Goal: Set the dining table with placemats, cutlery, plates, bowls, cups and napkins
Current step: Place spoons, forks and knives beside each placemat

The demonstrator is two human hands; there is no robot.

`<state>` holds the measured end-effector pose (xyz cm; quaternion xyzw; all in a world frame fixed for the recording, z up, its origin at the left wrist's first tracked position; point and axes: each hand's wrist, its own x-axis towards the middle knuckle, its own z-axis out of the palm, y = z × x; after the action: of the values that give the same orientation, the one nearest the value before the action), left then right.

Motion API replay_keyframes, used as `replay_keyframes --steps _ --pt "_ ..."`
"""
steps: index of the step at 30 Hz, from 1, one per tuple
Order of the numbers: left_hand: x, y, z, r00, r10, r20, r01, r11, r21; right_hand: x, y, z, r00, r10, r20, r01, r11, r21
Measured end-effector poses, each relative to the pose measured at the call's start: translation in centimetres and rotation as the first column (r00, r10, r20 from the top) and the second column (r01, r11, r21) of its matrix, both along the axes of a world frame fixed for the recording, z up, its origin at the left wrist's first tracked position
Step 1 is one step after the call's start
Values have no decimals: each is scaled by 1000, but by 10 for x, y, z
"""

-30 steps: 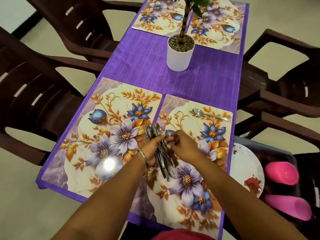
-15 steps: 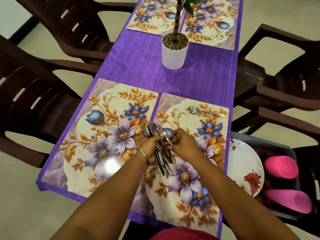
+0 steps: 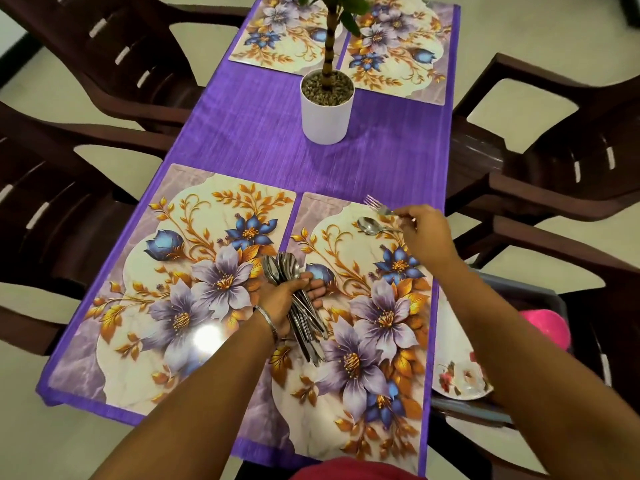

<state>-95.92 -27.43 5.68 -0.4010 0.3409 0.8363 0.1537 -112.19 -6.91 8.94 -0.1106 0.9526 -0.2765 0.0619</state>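
Four placemats lie on the table [image 3: 242,140] in two pairs: the near left placemat [image 3: 145,271] and the near right placemat [image 3: 353,393] side by side before me, the far left placemat [image 3: 277,36] and far right placemat [image 3: 408,53] beyond. Between the pairs stands a potted plant [image 3: 327,109]. A spoon [image 3: 370,226] rests on the near right placemat's far end. Right of the table, a plate [image 3: 457,375] lies in a tub [image 3: 540,303]. Chairs [image 3: 104,81] flank both sides.

No text, label, brand, number or sign can be read anywhere in view. The placemats [image 3: 194,271] carry only printed flowers and leaves, and the plate [image 3: 457,379] at about four o'clock shows only a blurred floral motif.
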Motion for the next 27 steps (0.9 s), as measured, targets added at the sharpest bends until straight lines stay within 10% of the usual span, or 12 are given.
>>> replay_keyframes --steps 9,27 --pt "-3 1 -2 1000 24 -4 -24 1000 11 -39 -16 -26 980 185 74 -198 946 255" --pt "-4 0 -2 1000 30 -9 -30 999 30 -39 -10 -37 985 167 39 -171 974 146"
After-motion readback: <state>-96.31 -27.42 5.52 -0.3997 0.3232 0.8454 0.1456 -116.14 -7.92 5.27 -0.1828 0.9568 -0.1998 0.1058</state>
